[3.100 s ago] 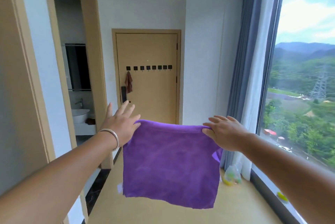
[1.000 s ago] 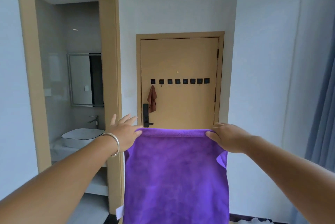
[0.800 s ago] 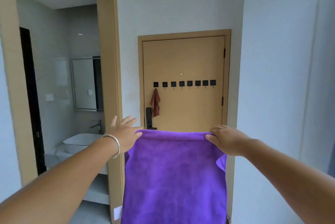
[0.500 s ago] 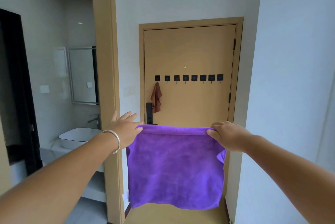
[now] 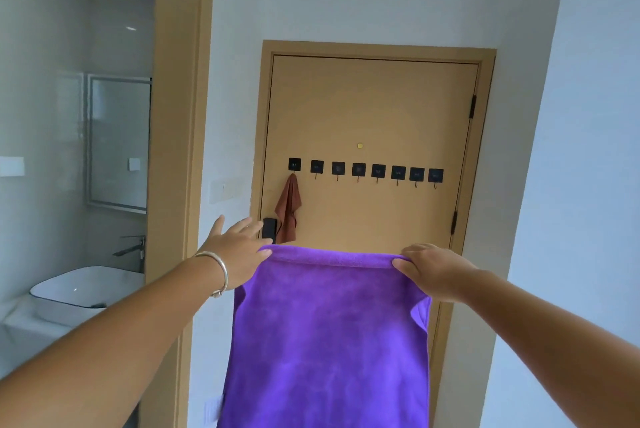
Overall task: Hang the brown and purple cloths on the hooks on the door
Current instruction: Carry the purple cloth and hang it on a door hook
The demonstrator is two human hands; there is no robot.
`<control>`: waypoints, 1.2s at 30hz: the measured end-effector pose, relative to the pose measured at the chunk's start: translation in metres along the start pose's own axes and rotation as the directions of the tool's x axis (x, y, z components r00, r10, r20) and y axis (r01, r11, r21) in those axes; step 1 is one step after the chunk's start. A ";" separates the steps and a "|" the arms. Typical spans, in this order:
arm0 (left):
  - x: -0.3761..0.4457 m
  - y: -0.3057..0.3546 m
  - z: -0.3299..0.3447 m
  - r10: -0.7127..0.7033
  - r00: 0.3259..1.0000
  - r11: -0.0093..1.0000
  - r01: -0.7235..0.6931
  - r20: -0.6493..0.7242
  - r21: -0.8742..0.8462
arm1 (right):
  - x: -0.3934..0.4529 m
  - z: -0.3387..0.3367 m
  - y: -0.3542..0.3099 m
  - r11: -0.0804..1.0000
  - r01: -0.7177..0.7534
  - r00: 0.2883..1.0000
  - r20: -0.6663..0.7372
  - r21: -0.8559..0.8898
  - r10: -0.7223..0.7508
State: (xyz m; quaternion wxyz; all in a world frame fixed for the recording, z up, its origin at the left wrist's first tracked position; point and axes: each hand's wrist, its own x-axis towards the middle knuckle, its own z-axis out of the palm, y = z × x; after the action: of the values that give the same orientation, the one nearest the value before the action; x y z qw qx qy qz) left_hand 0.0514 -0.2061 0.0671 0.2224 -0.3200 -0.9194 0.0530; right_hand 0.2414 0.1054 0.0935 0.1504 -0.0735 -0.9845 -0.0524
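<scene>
Door [image 5: 374, 109] now closer & bigger vs 0.5 s ago; purple cloth [image 5: 329, 341] hangs w/ top edge running left-right, pinched by left hand [image 5: 235, 251] & right hand [image 5: 436, 271] fingers, free hooks [image 5: 377, 172] up & far, right of brown cloth [image 5: 287, 209].

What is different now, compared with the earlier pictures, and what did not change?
The person has walked up the corridor, so the door now looms close. Unchanged: the left hand and right hand still hold the purple cloth by its top corners; the brown cloth still hangs on the leftmost hook.
</scene>
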 end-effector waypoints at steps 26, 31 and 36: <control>0.354 -0.051 0.167 -0.071 0.996 0.997 0.070 0.046 0.027 | 0.391 0.147 0.132 0.998 0.011 1.000 -0.009 0.058 -0.011; 0.415 -0.052 0.196 -0.087 0.994 0.995 0.084 0.062 0.057 | 0.458 0.173 0.164 0.996 0.027 1.000 -0.002 0.085 -0.026; 0.466 -0.065 0.225 -0.100 0.991 0.994 0.095 0.090 0.061 | 0.514 0.201 0.176 0.995 0.031 0.999 0.002 0.091 -0.032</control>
State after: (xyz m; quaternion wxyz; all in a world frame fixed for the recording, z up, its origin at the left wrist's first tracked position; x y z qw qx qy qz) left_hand -0.4098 0.0383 0.0559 0.1908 -0.2657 -0.9414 0.0828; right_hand -0.2732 0.3698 0.0734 0.1509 -0.0512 -0.9872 -0.0098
